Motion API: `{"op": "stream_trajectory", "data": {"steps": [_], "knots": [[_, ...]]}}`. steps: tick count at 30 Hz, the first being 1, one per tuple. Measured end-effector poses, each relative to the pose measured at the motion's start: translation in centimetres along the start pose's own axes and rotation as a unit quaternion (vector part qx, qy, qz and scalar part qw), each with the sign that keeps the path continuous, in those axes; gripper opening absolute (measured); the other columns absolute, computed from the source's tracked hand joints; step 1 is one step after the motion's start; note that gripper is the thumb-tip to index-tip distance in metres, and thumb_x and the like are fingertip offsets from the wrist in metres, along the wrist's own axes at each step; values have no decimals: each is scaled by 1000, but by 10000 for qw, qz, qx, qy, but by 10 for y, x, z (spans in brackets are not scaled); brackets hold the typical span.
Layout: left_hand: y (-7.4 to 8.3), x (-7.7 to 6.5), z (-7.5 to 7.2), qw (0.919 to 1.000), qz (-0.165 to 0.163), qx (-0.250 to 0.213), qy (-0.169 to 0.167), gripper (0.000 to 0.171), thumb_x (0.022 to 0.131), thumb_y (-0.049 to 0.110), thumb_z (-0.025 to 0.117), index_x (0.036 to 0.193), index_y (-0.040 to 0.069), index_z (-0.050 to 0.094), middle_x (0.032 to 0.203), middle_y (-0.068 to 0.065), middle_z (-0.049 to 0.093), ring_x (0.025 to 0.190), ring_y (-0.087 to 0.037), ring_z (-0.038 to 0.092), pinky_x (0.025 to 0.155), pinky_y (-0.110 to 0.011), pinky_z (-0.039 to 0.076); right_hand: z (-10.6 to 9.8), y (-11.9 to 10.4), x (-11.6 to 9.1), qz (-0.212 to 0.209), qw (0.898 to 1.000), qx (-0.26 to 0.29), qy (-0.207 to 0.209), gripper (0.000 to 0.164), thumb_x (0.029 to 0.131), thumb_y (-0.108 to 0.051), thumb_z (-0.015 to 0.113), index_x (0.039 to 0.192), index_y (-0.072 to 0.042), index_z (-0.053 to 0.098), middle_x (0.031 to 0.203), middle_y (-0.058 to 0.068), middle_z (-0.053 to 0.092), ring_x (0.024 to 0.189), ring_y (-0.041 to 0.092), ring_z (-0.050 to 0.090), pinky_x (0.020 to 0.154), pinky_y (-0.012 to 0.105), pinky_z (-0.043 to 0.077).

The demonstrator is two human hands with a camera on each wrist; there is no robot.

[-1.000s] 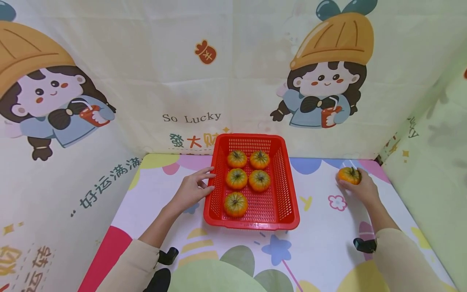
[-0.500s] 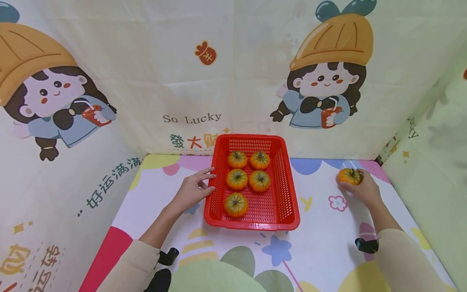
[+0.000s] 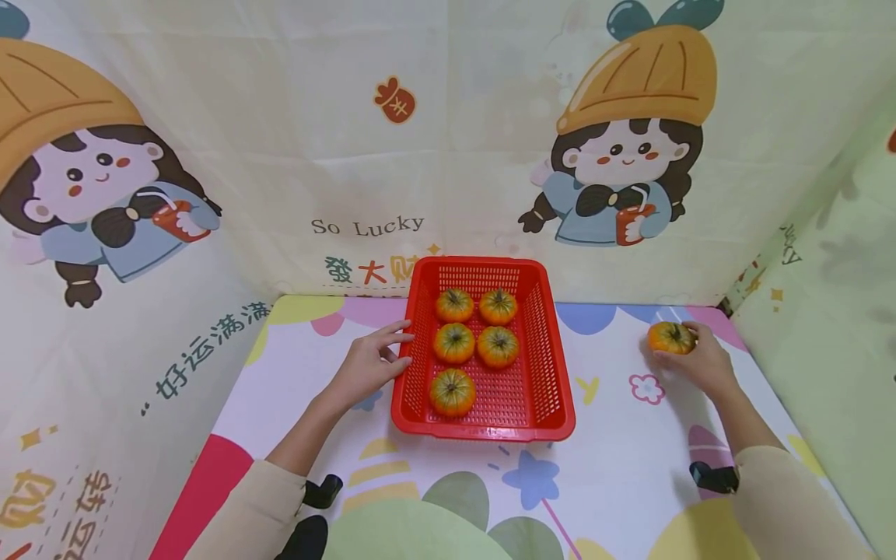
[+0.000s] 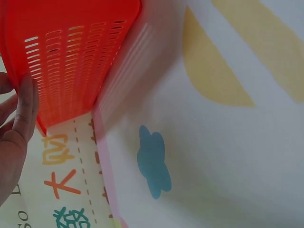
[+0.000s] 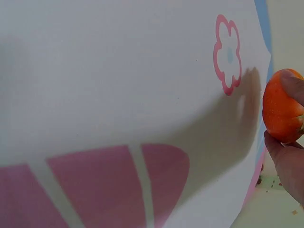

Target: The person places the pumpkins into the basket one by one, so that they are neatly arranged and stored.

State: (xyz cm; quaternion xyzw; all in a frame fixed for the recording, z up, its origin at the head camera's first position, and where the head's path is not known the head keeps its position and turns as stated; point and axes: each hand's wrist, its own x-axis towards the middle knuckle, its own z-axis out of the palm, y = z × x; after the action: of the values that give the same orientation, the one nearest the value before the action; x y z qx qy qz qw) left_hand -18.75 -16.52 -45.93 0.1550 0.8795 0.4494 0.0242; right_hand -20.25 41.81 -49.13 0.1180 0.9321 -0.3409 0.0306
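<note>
A small orange pumpkin with a dark stem is gripped in my right hand, at the right of the table. In the right wrist view, the thumb and a finger press opposite sides of the pumpkin, which looks raised off the tabletop. My left hand rests at the left rim of a red plastic basket, its fingertips touching the edge. One finger lies along the outer wall in the left wrist view. Inside the basket sit several similar pumpkins, mostly along its left side.
A table with a printed cloth bears the basket near its back edge. Behind it stands a pale wall covering with cartoon figures, and similar sheets flank both sides. Black wrist devices sit at both cuffs.
My right wrist and sleeve have shifted slightly to the right, while the pumpkin stays almost where it was. My left hand, the basket and the pumpkins in it keep their places.
</note>
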Motion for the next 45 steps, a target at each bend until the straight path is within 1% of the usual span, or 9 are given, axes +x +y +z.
{"op": "stream_trajectory", "data": {"steps": [8,13,19,26,30,33,37,40,45], "knots": [[3,0,0,10000,51,-49,-13,44,92,10,76,134,2,68,155,-7,54,73,-12,67,67,-21,59,-1,-10,-7,-463,9986,-191,158,95,93,-40,75,154,10,22,147,42,36,127,58,39,103,74,42],[1,1,0,10000,45,28,13,44,92,12,78,134,2,68,154,-8,55,74,-11,69,67,-20,59,-1,-24,-13,-859,9960,-201,162,94,92,-36,78,154,10,25,145,41,39,125,58,42,101,75,42],[4,2,-1,10000,-60,74,13,44,91,12,78,134,3,69,153,-7,56,73,-11,68,68,-20,59,1,-42,-19,-1097,9938,-175,-80,95,90,-34,81,156,7,25,151,39,36,128,58,43,102,72,44],[4,2,-1,10000,3,98,-7,44,92,12,77,133,1,68,154,-8,56,73,-11,68,68,-20,59,5,-65,-27,-1337,9907,-131,-228,95,89,-33,83,156,4,26,152,37,37,127,57,47,100,68,49],[4,2,-1,10000,-5,58,-1,44,92,11,77,134,1,68,154,-8,55,74,-11,69,68,-21,60,7,-79,-31,-1631,9861,-99,-290,92,88,-29,84,155,3,30,150,35,40,126,55,49,100,67,49],[4,3,-1,10000,-12,49,3,44,92,11,77,134,1,68,154,-8,55,74,-10,69,68,-21,60,7,-87,-34,-1928,9805,-139,-347,88,87,-23,85,153,3,33,147,33,44,124,53,51,100,66,49],[3,4,-1,9998,136,124,36,42,91,11,77,131,0,70,152,-9,57,72,-10,68,65,-21,59,6,-97,-37,-2222,9736,-246,-458,85,86,-18,85,152,3,37,143,29,48,124,48,51,97,65,52],[4,4,-2,9996,206,163,55,41,91,11,78,129,0,71,151,-8,58,71,-11,67,63,-22,58,6,-105,-40,-2277,9715,-232,-610,85,85,-19,86,153,1,38,145,27,47,126,46,50,95,64,54],[4,3,-2,9998,102,170,14,42,91,12,78,131,1,70,152,-8,57,72,-11,67,65,-20,58,9,-122,-47,-2276,9696,-134,-885,87,84,-23,87,154,-4,38,149,25,46,131,46,49,96,60,55]]}}
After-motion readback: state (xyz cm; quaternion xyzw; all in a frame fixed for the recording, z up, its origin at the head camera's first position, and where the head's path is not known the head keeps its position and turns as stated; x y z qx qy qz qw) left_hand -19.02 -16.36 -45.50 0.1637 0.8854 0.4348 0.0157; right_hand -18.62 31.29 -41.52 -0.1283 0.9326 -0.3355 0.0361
